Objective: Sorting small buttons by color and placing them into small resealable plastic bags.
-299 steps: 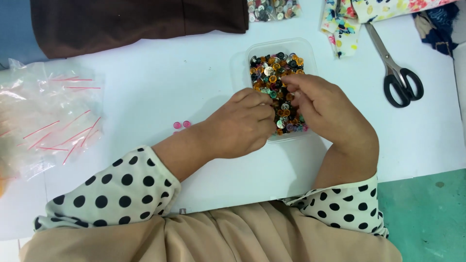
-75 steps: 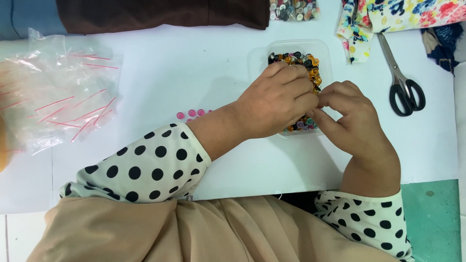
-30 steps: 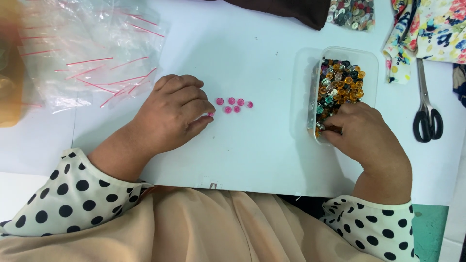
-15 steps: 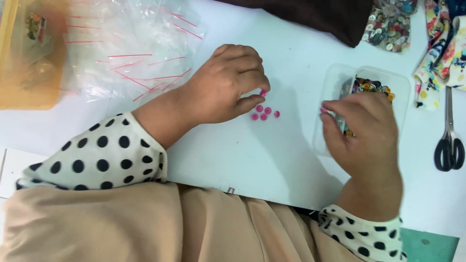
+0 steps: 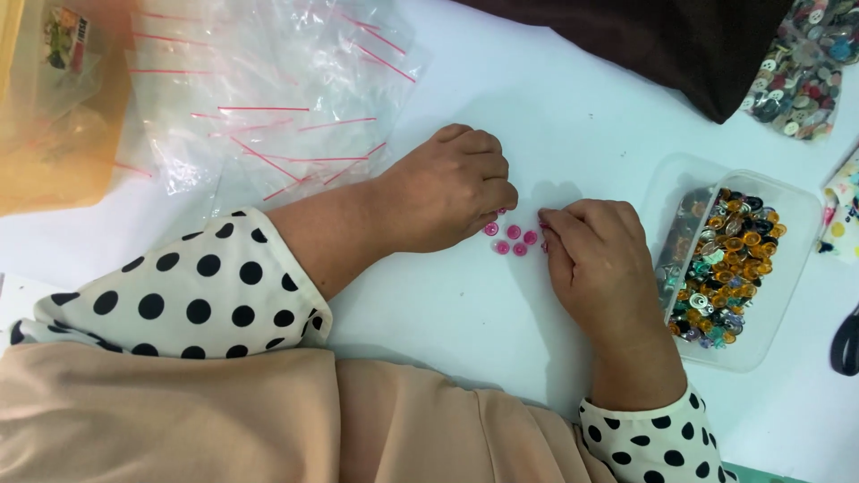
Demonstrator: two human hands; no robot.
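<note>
Buttons (image 5: 514,239), small and pink, lie between my curled left hand (image 5: 456,188) and right hand (image 5: 595,259), fingertips touching them; clear red-striped bags (image 5: 268,98) lie upper left on the tabletop (image 5: 465,331).

You are looking down at a white table (image 5: 573,107). At its upper left, a heap of clear plastic bags (image 5: 268,98) with thin red strips is lying spread out, and just beside it an orange see-through box (image 5: 54,134) is sitting at the edge of view. Along the top, a dark brown cloth (image 5: 662,40) is lying folded, and next to its right end a pile of mixed buttons (image 5: 801,63) is resting. At the right, a clear plastic tub (image 5: 787,277) is holding many small shiny pieces in orange, green and black. Patterned fabric (image 5: 841,210) and 1 dark scissor handle (image 5: 846,340) are showing at the right edge.
</note>
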